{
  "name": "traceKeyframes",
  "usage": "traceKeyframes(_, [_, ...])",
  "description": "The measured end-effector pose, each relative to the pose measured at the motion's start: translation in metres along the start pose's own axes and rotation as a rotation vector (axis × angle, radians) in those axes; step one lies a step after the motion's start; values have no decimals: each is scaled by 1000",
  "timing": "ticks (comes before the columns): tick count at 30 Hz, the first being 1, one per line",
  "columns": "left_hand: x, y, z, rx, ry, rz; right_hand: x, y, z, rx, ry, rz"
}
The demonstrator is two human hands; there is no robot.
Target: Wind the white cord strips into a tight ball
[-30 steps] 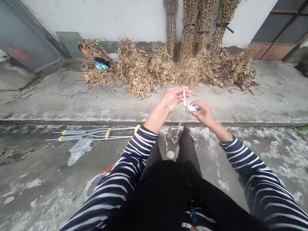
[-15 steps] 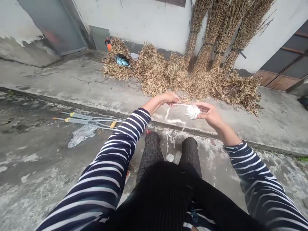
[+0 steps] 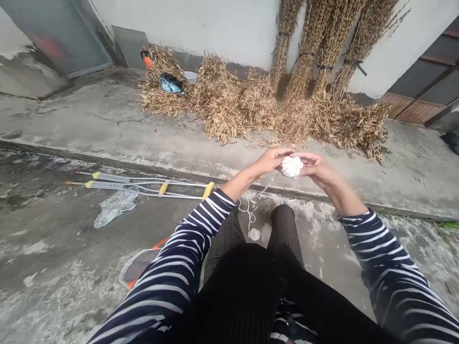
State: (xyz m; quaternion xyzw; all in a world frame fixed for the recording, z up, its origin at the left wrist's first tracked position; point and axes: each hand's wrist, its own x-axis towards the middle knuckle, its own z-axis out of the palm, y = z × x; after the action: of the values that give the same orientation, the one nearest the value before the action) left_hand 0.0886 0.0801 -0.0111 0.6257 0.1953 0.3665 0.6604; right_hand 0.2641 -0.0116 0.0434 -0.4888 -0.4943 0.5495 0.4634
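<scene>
A white ball of cord is held up in front of me, above the concrete step. My right hand grips its right side between thumb and fingers. At its left side is my left hand, fingers bent together and touching the ball; whether cord is pinched in them is hidden. Loose white cord hangs below and reaches a small white coil on the ground between my legs.
Crutches and a clear plastic bag lie at the left. An orange-edged object is partly behind my left sleeve. Dried plant bundles line the wall beyond the step edge.
My left hand has moved right, from holding a stretched length of cord to right beside the ball. The view has shifted slightly, showing more of the crutches and the orange-edged object.
</scene>
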Motion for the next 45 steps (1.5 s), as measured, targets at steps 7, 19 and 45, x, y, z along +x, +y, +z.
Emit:
traceKeyframes(7, [-22,-19,7,-228,-2,-44,2,-13,0,-30,-8,41])
traceKeyframes(19, [-41,2,17,-18,-20,-95,12,-19,-4,79,81,-206])
traceKeyframes(45, [-17,84,-20,204,-135,-83,-11,55,-4,-901,61,-622])
